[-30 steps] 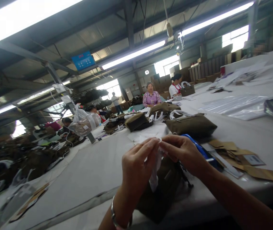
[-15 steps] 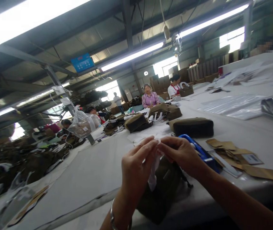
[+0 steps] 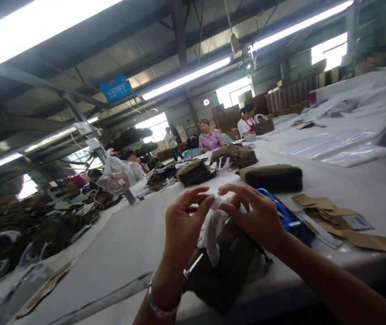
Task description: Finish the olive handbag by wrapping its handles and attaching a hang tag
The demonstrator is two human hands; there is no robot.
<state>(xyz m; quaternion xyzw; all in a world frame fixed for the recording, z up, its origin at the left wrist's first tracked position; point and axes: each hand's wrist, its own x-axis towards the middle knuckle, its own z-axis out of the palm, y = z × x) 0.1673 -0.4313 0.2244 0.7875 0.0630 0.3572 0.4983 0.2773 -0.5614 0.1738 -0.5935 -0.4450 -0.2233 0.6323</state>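
Observation:
In front of me, a dark olive fabric bag (image 3: pixel 228 275) with an unzipped-looking metal zipper edge rests on the near part of the table. A soft white wrapping strip (image 3: pixel 212 234), perhaps paper or thin foam, rises from its top; I cannot tell what it covers. My left hand (image 3: pixel 186 221), with a silver bangle at the wrist, pinches the strip's upper end between thumb and fingers. From the other side my right hand (image 3: pixel 258 216) grips the same end, its thumb and forefinger close to the left thumb. Just behind the right hand lies a blue tool (image 3: pixel 290 221), possibly a tape dispenser, partly hidden.
Beyond my hands lies another olive bag (image 3: pixel 270 177), with several more further back. Brown paper tags (image 3: pixel 335 216) lie at right, near clear plastic sheets (image 3: pixel 331 146). A plastic-wrapped post (image 3: pixel 120 176) stands at left. Co-workers sit across the table.
My fingers have spread a little around the white strip's end, and the strip shows wider. The bag's zipper edge has come into view. A dark item at far right has shifted.

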